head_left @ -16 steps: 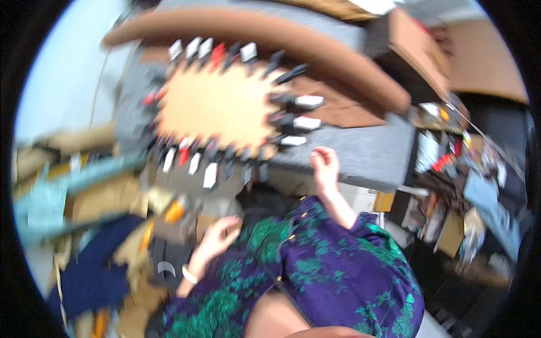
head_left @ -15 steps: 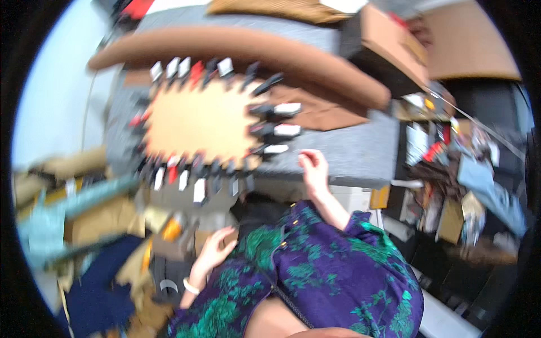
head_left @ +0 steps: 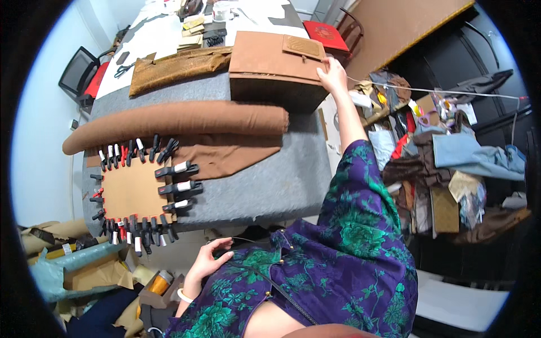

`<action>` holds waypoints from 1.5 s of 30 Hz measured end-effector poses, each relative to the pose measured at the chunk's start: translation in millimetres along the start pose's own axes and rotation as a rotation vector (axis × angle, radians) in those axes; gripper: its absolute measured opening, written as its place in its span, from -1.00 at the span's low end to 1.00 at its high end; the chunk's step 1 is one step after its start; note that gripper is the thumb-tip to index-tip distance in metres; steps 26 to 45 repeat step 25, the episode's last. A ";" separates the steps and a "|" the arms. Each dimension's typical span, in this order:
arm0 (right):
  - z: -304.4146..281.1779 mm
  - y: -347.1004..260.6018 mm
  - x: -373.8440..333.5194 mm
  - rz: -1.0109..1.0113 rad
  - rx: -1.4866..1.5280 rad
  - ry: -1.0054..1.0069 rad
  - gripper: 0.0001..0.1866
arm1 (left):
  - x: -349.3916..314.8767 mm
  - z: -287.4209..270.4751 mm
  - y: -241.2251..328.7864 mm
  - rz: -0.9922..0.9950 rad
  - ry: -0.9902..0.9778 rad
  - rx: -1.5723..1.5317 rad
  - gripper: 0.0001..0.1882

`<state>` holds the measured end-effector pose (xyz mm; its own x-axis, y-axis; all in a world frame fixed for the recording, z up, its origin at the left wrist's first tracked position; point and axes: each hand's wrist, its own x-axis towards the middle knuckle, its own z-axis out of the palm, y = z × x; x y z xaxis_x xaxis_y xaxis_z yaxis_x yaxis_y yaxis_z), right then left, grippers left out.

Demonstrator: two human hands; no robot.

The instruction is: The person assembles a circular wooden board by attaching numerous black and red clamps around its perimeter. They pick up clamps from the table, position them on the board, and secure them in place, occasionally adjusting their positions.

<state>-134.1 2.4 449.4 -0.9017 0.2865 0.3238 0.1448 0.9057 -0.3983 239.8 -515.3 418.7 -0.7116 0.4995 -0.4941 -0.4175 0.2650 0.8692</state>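
At the far right of the table, my right hand point(head_left: 333, 76) reaches the right edge of a brown box point(head_left: 270, 62). Its fingers and thumb close on the box's edge; the fingertips are partly hidden. A small tan patch point(head_left: 304, 47) lies on the box top. Low in front of my body, my left hand point(head_left: 209, 260) is empty, thumb and fingers apart. Ahead of it on the table's near left lies a tan rectangular board point(head_left: 135, 188), ringed by several black and red spring clamps point(head_left: 181, 186).
A long roll of brown fabric point(head_left: 186, 125) lies behind the board, its loose end on the grey tabletop point(head_left: 265, 186). Beyond are a folded golden-brown piece point(head_left: 174, 69) and scissors point(head_left: 125, 70). Piled fabrics point(head_left: 468, 152) stand at right; rolls and a carton point(head_left: 160, 287) at lower left.
My right hand has reached forward from the table's front edge to the box. My view has shifted, bringing the box and far table into sight. The left hand stays low and empty.
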 end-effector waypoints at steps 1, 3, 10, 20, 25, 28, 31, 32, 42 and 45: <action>6.1 20.1 31.7 -0.068 -0.013 -0.043 -0.42 | 17.9 22.9 11.6 -0.015 0.029 -0.007 -0.54; 42.2 45.6 87.5 -0.266 -0.181 -0.176 -0.11 | 41.9 68.6 23.4 -0.064 0.112 -0.145 -0.59; 66.7 81.4 124.7 -0.545 -0.196 -0.251 -0.48 | 88.6 132.6 82.3 -0.069 0.177 -0.248 -0.64; -78.9 121.4 -220.8 0.630 1.360 0.072 -0.87 | 198.5 176.7 119.2 0.197 0.181 -0.338 -0.54; -160.3 92.0 -442.7 1.147 1.428 -0.092 -0.64 | 251.9 251.9 124.3 0.024 -0.349 -0.125 -0.24; -160.3 92.0 -442.7 1.147 1.428 -0.092 -0.64 | 251.9 251.9 124.3 0.024 -0.349 -0.125 -0.24; -160.3 92.0 -442.7 1.147 1.428 -0.092 -0.64 | 251.9 251.9 124.3 0.024 -0.349 -0.125 -0.24; -160.3 92.0 -442.7 1.147 1.428 -0.092 -0.64 | 251.9 251.9 124.3 0.024 -0.349 -0.125 -0.24; -160.3 92.0 -442.7 1.147 1.428 -0.092 -0.64 | 251.9 251.9 124.3 0.024 -0.349 -0.125 -0.24; -160.3 92.0 -442.7 1.147 1.428 -0.092 -0.64 | 251.9 251.9 124.3 0.024 -0.349 -0.125 -0.24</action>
